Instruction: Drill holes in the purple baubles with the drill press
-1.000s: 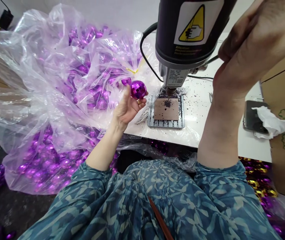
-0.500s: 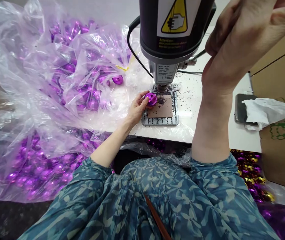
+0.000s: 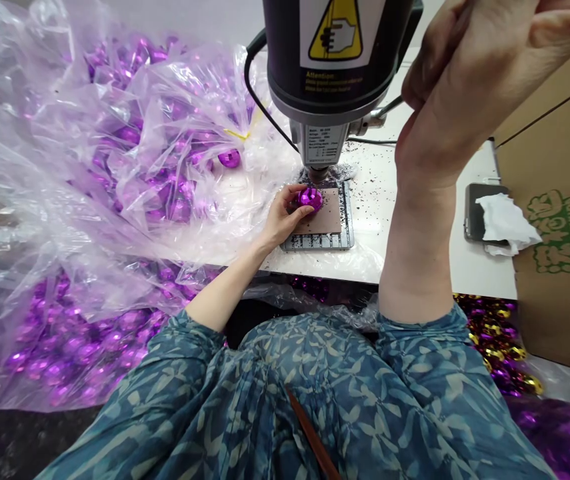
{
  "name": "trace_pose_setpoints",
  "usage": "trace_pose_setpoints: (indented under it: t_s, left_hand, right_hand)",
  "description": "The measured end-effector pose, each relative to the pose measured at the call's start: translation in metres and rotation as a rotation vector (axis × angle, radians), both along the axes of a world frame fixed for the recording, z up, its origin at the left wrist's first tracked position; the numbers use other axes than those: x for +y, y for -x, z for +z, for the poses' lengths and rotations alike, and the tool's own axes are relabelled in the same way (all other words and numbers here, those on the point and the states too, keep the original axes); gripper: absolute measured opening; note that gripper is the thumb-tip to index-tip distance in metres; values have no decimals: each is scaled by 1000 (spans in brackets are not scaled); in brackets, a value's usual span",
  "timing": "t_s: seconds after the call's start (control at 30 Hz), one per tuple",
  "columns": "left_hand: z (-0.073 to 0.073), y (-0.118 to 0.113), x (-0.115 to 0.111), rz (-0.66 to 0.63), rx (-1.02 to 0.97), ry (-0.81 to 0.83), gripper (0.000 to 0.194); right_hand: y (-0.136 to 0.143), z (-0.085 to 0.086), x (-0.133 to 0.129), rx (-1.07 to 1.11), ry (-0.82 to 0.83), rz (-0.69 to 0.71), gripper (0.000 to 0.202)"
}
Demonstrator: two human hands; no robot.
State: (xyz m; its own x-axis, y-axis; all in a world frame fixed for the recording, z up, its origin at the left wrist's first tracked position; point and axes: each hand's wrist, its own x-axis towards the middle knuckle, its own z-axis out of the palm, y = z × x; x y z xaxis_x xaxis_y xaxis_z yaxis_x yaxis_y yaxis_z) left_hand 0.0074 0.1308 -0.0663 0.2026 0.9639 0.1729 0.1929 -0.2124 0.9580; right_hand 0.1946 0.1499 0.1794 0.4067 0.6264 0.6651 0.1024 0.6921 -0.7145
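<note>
Between the thumb and fingers of my left hand (image 3: pixel 282 219) is a shiny purple mirror-faceted ball (image 3: pixel 309 199). It rests at or just above a brown board (image 3: pixel 322 223) on the slotted metal base (image 3: pixel 345 237) of a drill press (image 3: pixel 335 83). The chuck (image 3: pixel 319 175) is directly over the ball; I cannot tell whether the bit touches it. Up at the right, my right hand (image 3: pixel 465 100) is closed around the drill press lever (image 3: pixel 391 107), its fingertips partly hidden. Dark shavings (image 3: pixel 365 190) lie scattered around the base.
A large clear plastic bag (image 3: pixel 49 200) full of purple balls covers the left side. One purple ball (image 3: pixel 229 158) sits near its tied neck. On the white table (image 3: pixel 485 267) at right are a black flat object (image 3: pixel 473 212) and white tissue (image 3: pixel 505 223), beside a cardboard box (image 3: pixel 555 313).
My left hand has moved the purple ball right, onto the middle of the board beneath the chuck. My right hand stays on the lever. The whole view has shifted slightly.
</note>
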Motion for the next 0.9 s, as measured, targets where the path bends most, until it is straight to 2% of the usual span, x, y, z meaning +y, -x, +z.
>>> trace_pose_setpoints:
  t_s: [0.17, 0.33, 0.47, 0.6, 0.73, 0.9]
  left_hand:
    - [-3, -4, -7, 6, 110, -83, 60]
    - [-5, -10, -12, -44, 42, -44, 64]
    - [-4, -10, -12, -64, 31, -10, 65]
    - [-4, -9, -11, -69, 24, -23, 66]
    - [-6, -10, -11, -60, 15, -32, 63]
    - [-5, -10, -13, -47, 28, -53, 62]
  right_hand:
    - [-1, 1, -3, 10, -14, 0, 47]
    - [-1, -4, 6, -6, -36, -17, 49]
    - [6, -18, 8, 140, -185, -78, 41]
    - [12, -36, -10, 104, -305, -95, 38]
    - [14, -54, -23, 102, -375, -137, 51]
    - [17, -67, -17, 105, -368, -219, 66]
